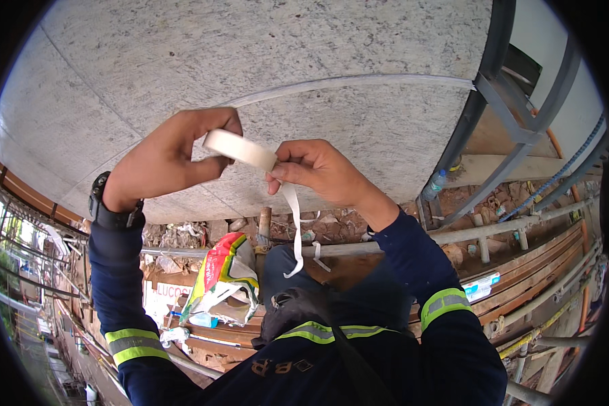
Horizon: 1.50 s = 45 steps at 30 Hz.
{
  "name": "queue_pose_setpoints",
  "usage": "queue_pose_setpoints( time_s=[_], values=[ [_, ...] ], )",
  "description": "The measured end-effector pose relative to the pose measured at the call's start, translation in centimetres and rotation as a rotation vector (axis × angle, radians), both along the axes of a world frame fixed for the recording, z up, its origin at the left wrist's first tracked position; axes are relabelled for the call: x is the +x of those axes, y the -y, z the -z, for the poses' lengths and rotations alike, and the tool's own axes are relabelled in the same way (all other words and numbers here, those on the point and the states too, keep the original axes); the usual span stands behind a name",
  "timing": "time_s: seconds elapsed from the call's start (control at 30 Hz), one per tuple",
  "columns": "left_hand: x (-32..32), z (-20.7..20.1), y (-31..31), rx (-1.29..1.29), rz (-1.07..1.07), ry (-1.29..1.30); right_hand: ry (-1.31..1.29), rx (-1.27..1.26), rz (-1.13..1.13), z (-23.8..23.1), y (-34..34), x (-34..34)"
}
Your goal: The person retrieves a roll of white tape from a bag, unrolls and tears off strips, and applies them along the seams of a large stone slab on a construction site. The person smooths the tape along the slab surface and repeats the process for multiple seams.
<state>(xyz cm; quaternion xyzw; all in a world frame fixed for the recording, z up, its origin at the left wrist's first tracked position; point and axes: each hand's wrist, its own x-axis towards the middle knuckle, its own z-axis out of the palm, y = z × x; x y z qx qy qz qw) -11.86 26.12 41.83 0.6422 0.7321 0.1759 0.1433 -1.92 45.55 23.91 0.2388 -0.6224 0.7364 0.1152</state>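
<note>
A roll of off-white tape (240, 147) is held up in front of a grey, speckled wall panel (358, 40). My left hand (159, 155) is closed on the roll's left side between thumb and curled fingers. At its right end, my right hand (325, 169) pinches the tape with thumb and fingertips. A loose strip of tape (297, 230) hangs from there toward my lap and curls at its lower end. Behind the hands, a pale strip (345, 82) runs along a joint across the panel to its right edge.
Below me are wooden planks (548, 260) and scaffold pipes (446, 237). A red, yellow and white sack (223, 271) lies on the planks at left. A plastic bottle (437, 183) stands by the dark metal frame (501, 40) at right. Rubble (183, 235) covers the ground by the wall.
</note>
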Motion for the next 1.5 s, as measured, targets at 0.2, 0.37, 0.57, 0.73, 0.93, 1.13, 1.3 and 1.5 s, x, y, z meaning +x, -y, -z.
queue_pose_setpoints(
  time_s=[0.2, 0.37, 0.57, 0.73, 0.93, 1.13, 1.3, 1.5],
  values=[
    [0.5, 0.6, 0.7, -0.18, -0.114, 0.315, 0.227, 0.23, -0.042, -1.4, -3.1, 1.7],
    [0.0, 1.3, 1.0, 0.044, -0.054, -0.212, 0.34, 0.502, 0.077, -1.2, -11.4, 3.9],
    [-2.2, 3.1, -0.2, 0.157, -0.227, -0.518, 0.411, 0.577, 0.479, -1.5, -26.5, 9.1],
    [-2.8, 4.0, -3.5, 0.226, -0.289, -0.424, 0.434, 0.808, 0.825, -4.4, -34.4, 12.6],
    [-1.0, 5.9, -11.1, 0.083, -0.21, -0.473, 0.303, 1.09, 1.123, -4.7, -41.1, 13.5],
    [-2.8, 9.5, -17.7, 0.082, -0.046, -0.524, 0.122, 1.227, 1.33, -2.0, -46.2, 13.6],
    [-6.4, 11.5, -20.4, -0.015, -0.178, -0.513, -0.012, 1.121, 1.399, -1.6, -45.1, 12.3],
    [-7.9, 12.5, -21.6, -0.078, -0.343, -0.207, 0.023, 1.236, 1.439, -1.4, -45.5, 12.4]
  ],
)
